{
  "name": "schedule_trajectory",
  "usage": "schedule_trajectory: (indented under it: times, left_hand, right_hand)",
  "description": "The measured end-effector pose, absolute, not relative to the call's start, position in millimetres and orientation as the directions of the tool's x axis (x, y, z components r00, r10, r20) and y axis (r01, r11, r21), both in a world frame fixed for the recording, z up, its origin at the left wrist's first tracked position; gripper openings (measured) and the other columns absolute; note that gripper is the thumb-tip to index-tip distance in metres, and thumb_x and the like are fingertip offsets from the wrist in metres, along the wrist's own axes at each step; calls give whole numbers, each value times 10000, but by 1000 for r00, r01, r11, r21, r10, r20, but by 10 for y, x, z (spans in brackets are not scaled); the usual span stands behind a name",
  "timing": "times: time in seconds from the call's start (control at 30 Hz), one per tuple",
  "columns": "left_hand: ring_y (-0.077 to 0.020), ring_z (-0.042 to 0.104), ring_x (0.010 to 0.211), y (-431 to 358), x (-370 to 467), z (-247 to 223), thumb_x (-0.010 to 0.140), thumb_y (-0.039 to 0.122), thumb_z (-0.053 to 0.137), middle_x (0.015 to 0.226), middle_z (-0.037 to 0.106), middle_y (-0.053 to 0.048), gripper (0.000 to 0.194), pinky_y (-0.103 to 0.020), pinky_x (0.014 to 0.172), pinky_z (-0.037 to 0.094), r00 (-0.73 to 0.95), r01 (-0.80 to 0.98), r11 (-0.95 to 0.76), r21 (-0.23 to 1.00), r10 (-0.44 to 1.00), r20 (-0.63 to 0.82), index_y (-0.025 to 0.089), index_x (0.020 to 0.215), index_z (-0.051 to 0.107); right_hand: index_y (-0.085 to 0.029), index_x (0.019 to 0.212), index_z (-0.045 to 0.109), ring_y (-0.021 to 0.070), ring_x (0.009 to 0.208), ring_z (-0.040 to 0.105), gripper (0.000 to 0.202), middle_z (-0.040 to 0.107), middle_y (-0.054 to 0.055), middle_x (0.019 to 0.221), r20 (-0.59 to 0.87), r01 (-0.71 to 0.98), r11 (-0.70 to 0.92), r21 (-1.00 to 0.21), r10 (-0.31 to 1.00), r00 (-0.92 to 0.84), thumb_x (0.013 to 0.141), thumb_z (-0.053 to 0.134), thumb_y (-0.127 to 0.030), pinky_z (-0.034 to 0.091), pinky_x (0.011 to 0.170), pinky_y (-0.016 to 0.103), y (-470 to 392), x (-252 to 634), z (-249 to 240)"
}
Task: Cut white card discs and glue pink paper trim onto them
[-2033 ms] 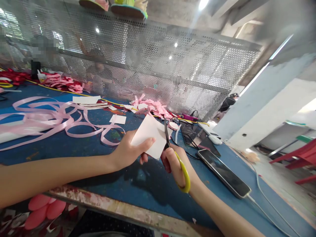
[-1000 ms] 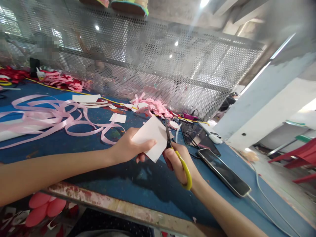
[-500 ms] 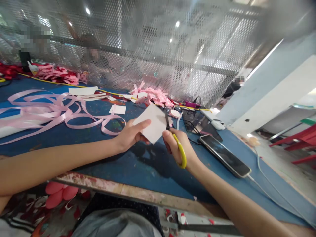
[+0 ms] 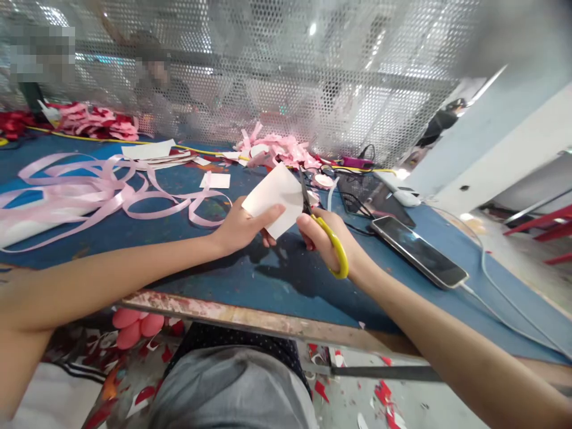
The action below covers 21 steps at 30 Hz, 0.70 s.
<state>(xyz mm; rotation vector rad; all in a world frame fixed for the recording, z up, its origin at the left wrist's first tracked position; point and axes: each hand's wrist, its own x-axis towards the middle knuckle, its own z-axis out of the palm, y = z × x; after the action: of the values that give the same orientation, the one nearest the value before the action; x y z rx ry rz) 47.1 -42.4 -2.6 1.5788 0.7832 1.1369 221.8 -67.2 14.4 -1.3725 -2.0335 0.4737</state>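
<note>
My left hand (image 4: 250,223) grips a white piece of paper (image 4: 279,193), thumb on top and fingers beneath, above the blue table (image 4: 232,274). A pair of scissors with yellow handles (image 4: 336,244) is in my right hand (image 4: 328,235). Its dark blades stand at the right edge of the paper; whether they cut into it I cannot tell. Loops of pink ribbon (image 4: 179,208) lie left of my left hand. Behind the paper rests a small white square card (image 4: 217,180).
A phone (image 4: 417,250) on a white cable lies to the right, beside a dark tablet (image 4: 373,196) and a white mouse (image 4: 406,198). Pink ribbon bows (image 4: 286,149) and stacked white paper (image 4: 154,154) sit along the perforated metal screen (image 4: 250,77). Scraps litter the floor.
The camera view has tilted down, so more floor shows and the table sits higher. The paper is turned slightly between my hands, and both hands keep their holds.
</note>
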Motion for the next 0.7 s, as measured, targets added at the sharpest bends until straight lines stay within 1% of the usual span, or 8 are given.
schedule_trajectory:
  times: [0.1,0.2,0.5,0.6,0.7]
  left_hand:
    - [-106,536,360,-443,446,-3,749,451,621,482,578,14,312,-197,348,448,357,-4,-304,953,889,285,143,707,601]
    - [-103,526,350,-450,434,10,752,449,618,450,560,19,312,-187,336,435,365,20,-297,955,891,270,150,666,592]
    - [-98,503,332,-459,405,70,723,371,666,443,566,24,238,-183,304,411,375,39,-273,961,896,239,150,669,595]
    - [-93,492,319,-438,402,74,715,386,671,447,565,26,251,-178,291,402,378,27,-274,961,893,244,150,676,596]
    - [-89,486,309,-415,407,67,726,409,657,449,563,29,274,-173,281,398,354,0,-290,957,895,271,145,697,591]
  right_hand:
    - [-203,623,381,118,503,410,605,457,-5,545,307,704,400,-587,914,-264,727,268,-788,300,478,251,-676,2232,156]
    - [-202,638,382,119,506,406,606,455,-5,554,303,700,407,-587,912,-277,722,269,-791,298,472,250,-674,2250,151]
    - [-211,601,346,106,476,359,614,408,-22,497,283,683,410,-605,912,-297,699,273,-813,249,458,252,-690,2277,154]
    - [-207,614,360,106,485,370,591,413,-27,511,269,630,426,-649,903,-334,719,307,-786,272,464,250,-676,2293,141]
    - [-200,654,390,115,503,414,584,437,-24,548,236,518,415,-748,896,-376,734,312,-774,322,475,251,-652,2311,114]
